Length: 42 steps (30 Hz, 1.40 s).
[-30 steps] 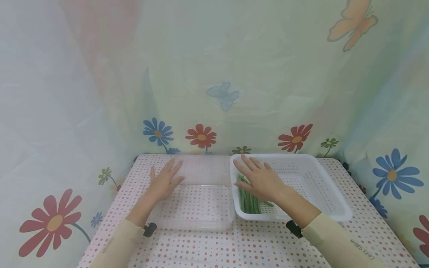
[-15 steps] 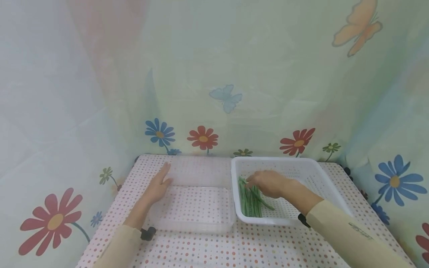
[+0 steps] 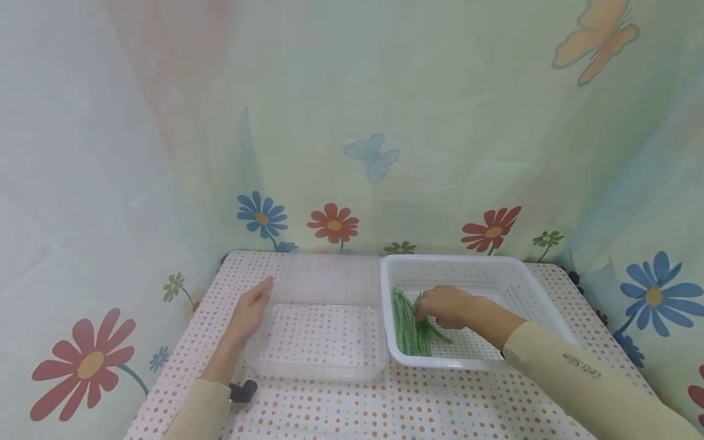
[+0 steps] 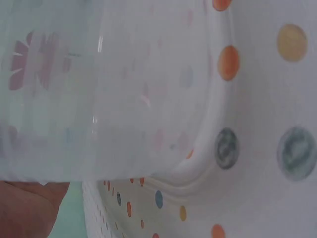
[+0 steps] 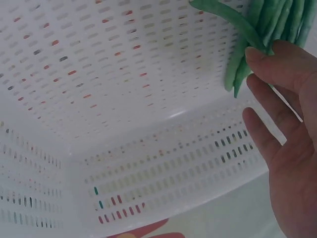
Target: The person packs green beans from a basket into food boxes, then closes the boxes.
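Note:
A bundle of green beans [image 3: 403,333] lies along the left side of a white slotted basket [image 3: 456,261]. My right hand [image 3: 448,305] reaches down into the basket, and its thumb and forefinger pinch a curved green bean [image 5: 225,14] lying slantwise against the bundle. In the right wrist view the other fingers of the right hand [image 5: 292,129] extend below the thumb. To the basket's left stands a clear plastic box [image 3: 316,371]. My left hand [image 3: 247,311] is at the box's left wall, fingers fairly straight; most of it falls outside the left wrist view.
A dotted cloth [image 3: 330,406] covers the table under both containers. Behind the table hangs a flowered curtain [image 3: 297,153], also closing off the sides. The box and basket stand close side by side near the table's far edge.
My right hand has lowered from spread fingers above the beans to a pinch on one bean. The left hand has drawn leftward and back from over the clear box to its side.

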{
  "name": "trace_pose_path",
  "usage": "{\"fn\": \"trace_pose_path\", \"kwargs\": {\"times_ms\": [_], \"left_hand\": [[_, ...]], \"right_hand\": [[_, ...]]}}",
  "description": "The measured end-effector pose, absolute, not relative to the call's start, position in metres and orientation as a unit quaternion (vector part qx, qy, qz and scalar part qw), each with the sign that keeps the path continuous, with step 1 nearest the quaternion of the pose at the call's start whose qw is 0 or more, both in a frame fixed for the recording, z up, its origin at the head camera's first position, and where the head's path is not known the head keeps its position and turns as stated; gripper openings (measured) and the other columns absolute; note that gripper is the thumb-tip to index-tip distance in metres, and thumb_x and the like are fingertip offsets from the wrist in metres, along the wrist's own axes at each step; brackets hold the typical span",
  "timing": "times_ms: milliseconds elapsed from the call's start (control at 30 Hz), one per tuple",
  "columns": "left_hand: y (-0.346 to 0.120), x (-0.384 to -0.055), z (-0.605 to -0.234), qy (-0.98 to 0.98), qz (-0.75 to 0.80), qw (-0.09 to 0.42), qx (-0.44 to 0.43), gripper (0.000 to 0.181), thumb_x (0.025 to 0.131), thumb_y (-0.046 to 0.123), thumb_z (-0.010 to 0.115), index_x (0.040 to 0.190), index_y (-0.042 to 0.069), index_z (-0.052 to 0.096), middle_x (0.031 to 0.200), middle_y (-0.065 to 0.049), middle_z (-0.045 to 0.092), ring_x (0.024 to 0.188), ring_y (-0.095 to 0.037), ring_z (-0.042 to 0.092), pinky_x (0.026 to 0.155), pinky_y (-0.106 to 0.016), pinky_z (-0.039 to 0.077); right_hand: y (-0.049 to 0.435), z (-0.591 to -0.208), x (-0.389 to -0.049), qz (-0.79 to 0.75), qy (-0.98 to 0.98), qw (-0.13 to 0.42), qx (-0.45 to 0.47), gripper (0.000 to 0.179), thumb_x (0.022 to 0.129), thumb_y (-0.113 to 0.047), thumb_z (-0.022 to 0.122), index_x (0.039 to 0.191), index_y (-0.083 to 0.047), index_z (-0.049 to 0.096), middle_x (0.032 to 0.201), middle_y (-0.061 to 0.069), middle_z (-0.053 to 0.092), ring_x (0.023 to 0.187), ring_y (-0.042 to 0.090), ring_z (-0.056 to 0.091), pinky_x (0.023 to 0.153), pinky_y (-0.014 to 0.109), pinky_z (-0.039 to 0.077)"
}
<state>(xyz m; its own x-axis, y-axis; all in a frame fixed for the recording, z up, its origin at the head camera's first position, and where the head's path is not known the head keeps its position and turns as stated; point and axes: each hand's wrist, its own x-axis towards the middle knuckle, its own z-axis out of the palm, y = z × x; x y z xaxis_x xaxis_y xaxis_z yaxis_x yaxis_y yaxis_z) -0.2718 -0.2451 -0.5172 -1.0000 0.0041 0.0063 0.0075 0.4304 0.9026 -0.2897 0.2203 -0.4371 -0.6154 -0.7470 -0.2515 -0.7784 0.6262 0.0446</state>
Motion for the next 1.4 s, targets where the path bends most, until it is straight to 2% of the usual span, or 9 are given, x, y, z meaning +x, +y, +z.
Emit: {"fn": "trace_pose_path", "kwargs": {"times_ms": [267,367,500,667,900,1000,1133,1233,1400], "left_hand": [[-0.243,-0.276,-0.521,-0.836,-0.548,-0.008,0.026,0.053,0.113,0.041,0.039,0.161,0.02,0.038,0.169,-0.004,0.037,0.16,-0.028,0.025,0.132,-0.054,0.018],[-0.244,-0.277,-0.522,-0.833,-0.553,-0.005,0.026,0.053,0.112,0.041,0.04,0.16,0.019,0.04,0.167,-0.005,0.039,0.16,-0.029,0.026,0.132,-0.055,0.018],[-0.244,-0.275,-0.522,-0.831,-0.556,-0.001,0.027,0.053,0.112,0.041,0.042,0.16,0.019,0.041,0.166,-0.006,0.042,0.16,-0.03,0.027,0.131,-0.056,0.018],[-0.243,-0.275,-0.522,-0.828,-0.56,0.002,0.027,0.053,0.112,0.041,0.043,0.16,0.018,0.042,0.164,-0.007,0.045,0.158,-0.031,0.03,0.131,-0.056,0.02],[-0.239,-0.273,-0.519,-0.828,-0.559,0.004,0.035,0.051,0.112,0.042,0.043,0.159,0.021,0.043,0.164,-0.006,0.044,0.158,-0.03,0.031,0.131,-0.056,0.021],[-0.238,-0.272,-0.519,-0.827,-0.56,0.004,0.041,0.051,0.112,0.042,0.043,0.159,0.023,0.043,0.164,-0.005,0.045,0.158,-0.029,0.03,0.131,-0.056,0.021],[-0.239,-0.272,-0.519,-0.823,-0.566,0.003,0.044,0.051,0.111,0.042,0.044,0.158,0.023,0.044,0.164,-0.004,0.045,0.158,-0.028,0.03,0.131,-0.055,0.02],[-0.241,-0.271,-0.52,-0.821,-0.57,0.003,0.045,0.05,0.111,0.042,0.044,0.158,0.023,0.044,0.164,-0.004,0.045,0.158,-0.028,0.03,0.131,-0.055,0.02],[-0.242,-0.271,-0.52,-0.82,-0.57,0.002,0.047,0.05,0.111,0.043,0.044,0.158,0.024,0.045,0.164,-0.005,0.045,0.158,-0.029,0.031,0.131,-0.056,0.021]], "right_hand": [[0.222,-0.443,-0.297,0.063,0.902,0.114,-0.413,0.036,0.083,0.001,0.083,0.107,-0.026,0.083,0.112,-0.006,0.076,0.107,0.019,0.074,0.097,0.041,0.062],[0.223,-0.45,-0.302,0.068,0.898,0.103,-0.422,0.033,0.083,-0.001,0.083,0.104,-0.027,0.084,0.104,-0.01,0.073,0.094,0.012,0.07,0.092,0.036,0.064],[0.224,-0.46,-0.309,0.086,0.88,0.06,-0.462,0.03,0.083,-0.006,0.085,0.103,-0.028,0.083,0.094,-0.013,0.065,0.078,0.004,0.054,0.078,0.025,0.061],[0.222,-0.469,-0.315,0.096,0.863,0.007,-0.496,0.028,0.084,-0.013,0.086,0.104,-0.032,0.082,0.095,-0.012,0.065,0.079,0.004,0.052,0.073,0.023,0.057],[0.223,-0.467,-0.319,0.04,0.877,0.028,-0.478,0.02,0.086,-0.01,0.084,0.099,-0.025,0.084,0.088,-0.01,0.06,0.074,0.003,0.047,0.066,0.018,0.051],[0.223,-0.464,-0.32,0.023,0.882,0.039,-0.47,0.017,0.086,-0.008,0.084,0.098,-0.021,0.084,0.091,-0.008,0.061,0.074,0.004,0.051,0.067,0.019,0.054],[0.223,-0.461,-0.32,0.02,0.887,0.047,-0.46,0.021,0.086,-0.008,0.084,0.104,-0.018,0.082,0.103,-0.004,0.074,0.087,0.012,0.07,0.08,0.029,0.064],[0.222,-0.459,-0.319,0.01,0.893,0.048,-0.448,0.02,0.09,-0.009,0.08,0.108,-0.017,0.08,0.106,-0.003,0.079,0.094,0.013,0.073,0.086,0.035,0.065],[0.223,-0.454,-0.32,-0.029,0.893,0.015,-0.449,0.013,0.094,-0.015,0.076,0.107,-0.017,0.074,0.098,-0.007,0.075,0.082,0.007,0.067,0.078,0.031,0.064]]}}
